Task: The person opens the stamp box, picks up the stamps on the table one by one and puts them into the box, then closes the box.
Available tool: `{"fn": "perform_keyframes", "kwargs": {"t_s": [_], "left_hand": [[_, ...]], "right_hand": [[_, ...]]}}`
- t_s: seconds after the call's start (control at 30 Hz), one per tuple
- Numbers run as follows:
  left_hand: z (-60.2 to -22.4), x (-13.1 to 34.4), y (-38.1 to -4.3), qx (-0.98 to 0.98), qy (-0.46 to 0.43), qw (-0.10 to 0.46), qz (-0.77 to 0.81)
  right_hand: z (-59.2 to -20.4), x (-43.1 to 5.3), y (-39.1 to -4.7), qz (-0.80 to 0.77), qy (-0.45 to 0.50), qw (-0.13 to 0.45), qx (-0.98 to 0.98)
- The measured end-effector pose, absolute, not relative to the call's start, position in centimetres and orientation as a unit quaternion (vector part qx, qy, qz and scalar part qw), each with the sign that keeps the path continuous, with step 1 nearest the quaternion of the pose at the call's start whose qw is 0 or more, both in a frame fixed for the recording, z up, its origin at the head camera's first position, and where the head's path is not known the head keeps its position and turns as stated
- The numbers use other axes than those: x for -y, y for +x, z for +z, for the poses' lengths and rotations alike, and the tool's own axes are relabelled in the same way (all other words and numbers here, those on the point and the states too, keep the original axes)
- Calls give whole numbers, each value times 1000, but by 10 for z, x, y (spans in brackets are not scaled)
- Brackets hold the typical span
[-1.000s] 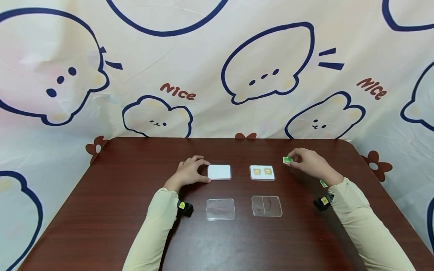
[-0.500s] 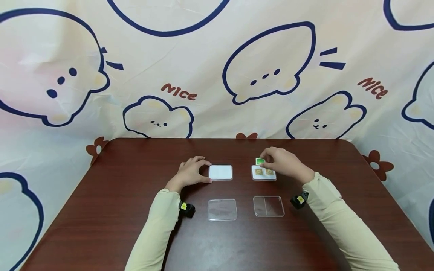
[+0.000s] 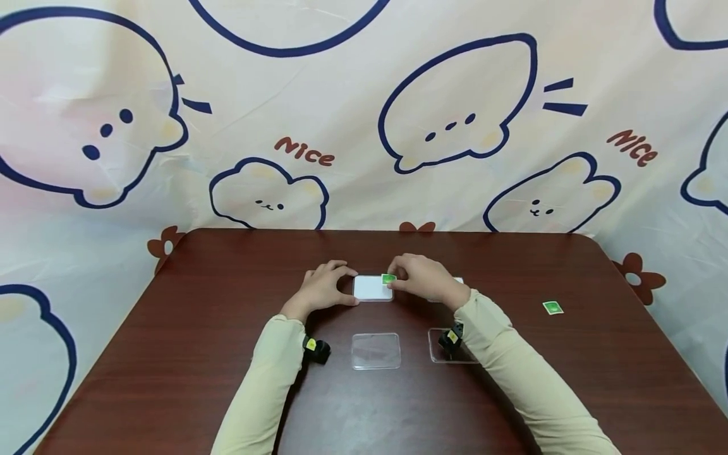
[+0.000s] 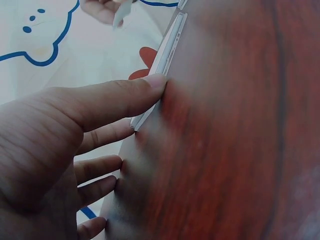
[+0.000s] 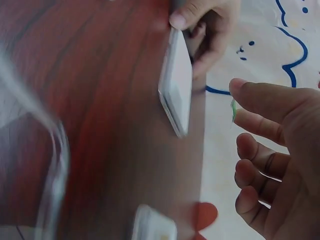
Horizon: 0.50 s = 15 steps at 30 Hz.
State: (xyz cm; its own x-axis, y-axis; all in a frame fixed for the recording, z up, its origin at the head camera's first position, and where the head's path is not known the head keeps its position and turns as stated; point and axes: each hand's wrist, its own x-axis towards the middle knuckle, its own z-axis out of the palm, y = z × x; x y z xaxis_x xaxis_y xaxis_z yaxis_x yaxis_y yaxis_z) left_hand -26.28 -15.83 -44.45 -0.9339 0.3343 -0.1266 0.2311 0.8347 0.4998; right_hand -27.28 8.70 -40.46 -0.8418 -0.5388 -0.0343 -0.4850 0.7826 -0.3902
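My left hand [image 3: 321, 289] holds a flat white-topped clear case [image 3: 368, 287] at its left end. In the left wrist view, the thumb [image 4: 157, 82] presses one corner and the index finger the opposite one. A small green sticker [image 3: 388, 279] with a pale border is pinched between the thumb and index finger of my right hand [image 3: 425, 276], over the case's right end. The right wrist view shows this sticker edge-on [image 5: 233, 111], with the other fingers loosely bent. Whether it touches the case, I cannot tell.
A second white case [image 3: 458, 280] is mostly hidden behind the right hand. Two clear lids [image 3: 376, 351] lie nearer on the brown table [image 3: 170, 354], the right one partly under the right wrist camera. Another green sticker [image 3: 553, 308] lies farther right. A patterned cloth stands behind.
My right hand has carried the green sticker leftward, past the second case with two gold squares, to above the left case. The left hand keeps its place on that case.
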Motion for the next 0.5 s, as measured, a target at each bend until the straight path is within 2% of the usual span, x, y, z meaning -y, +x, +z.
{"fn": "perform_keyframes", "kwargs": {"t_s": [0.5], "left_hand": [[-444,158,-260,-955,144,103,238]], "right_hand": [[-426,-47,-275,-190,-270,96,-939]]}}
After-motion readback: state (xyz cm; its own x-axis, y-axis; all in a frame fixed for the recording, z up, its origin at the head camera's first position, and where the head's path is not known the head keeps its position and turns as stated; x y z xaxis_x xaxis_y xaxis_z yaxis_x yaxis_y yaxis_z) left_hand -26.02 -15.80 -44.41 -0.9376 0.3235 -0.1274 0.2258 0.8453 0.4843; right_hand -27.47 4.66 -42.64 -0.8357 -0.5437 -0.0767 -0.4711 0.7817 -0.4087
